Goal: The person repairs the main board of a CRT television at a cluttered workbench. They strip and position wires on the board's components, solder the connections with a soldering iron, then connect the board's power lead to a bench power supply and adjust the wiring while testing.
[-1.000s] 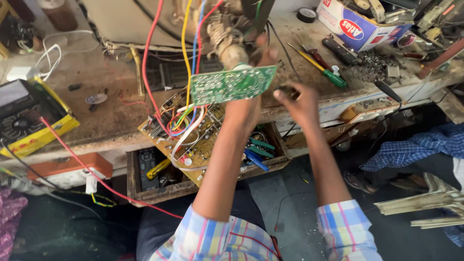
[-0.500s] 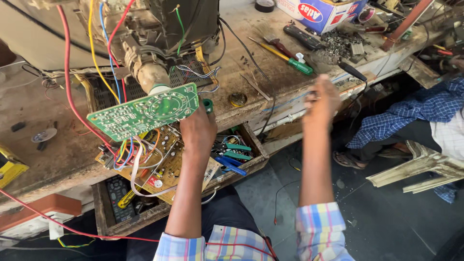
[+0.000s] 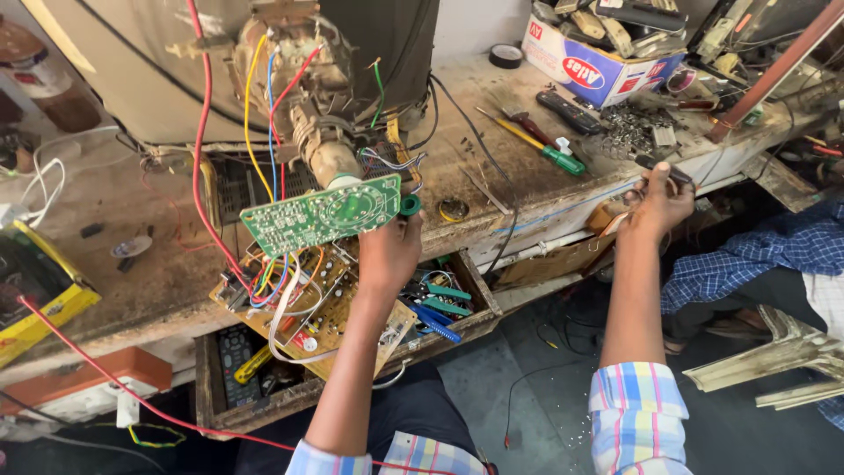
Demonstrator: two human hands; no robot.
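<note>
My left hand (image 3: 387, 251) grips the right end of a green circuit board (image 3: 321, 214) and holds it flat above the workbench edge. Coloured wires run from the board up to the neck of a picture tube (image 3: 334, 149) and down to a brown circuit board (image 3: 330, 312) lying over an open drawer (image 3: 220, 387). Far to the right, my right hand (image 3: 655, 202) is at the bench's front edge, its fingers closed around a small dark-handled tool (image 3: 668, 169).
On the bench lie a green-handled screwdriver (image 3: 558, 158), a black tape roll (image 3: 505, 55) and a cardboard box (image 3: 598, 66) of parts. A yellow box (image 3: 35, 308) sits far left. A long red wire (image 3: 132, 387) hangs below. Another person in blue checked cloth (image 3: 747, 255) sits at right.
My right hand has moved right to the bench edge and closed on the dark tool. My left hand still holds the green board, now turned a little flatter.
</note>
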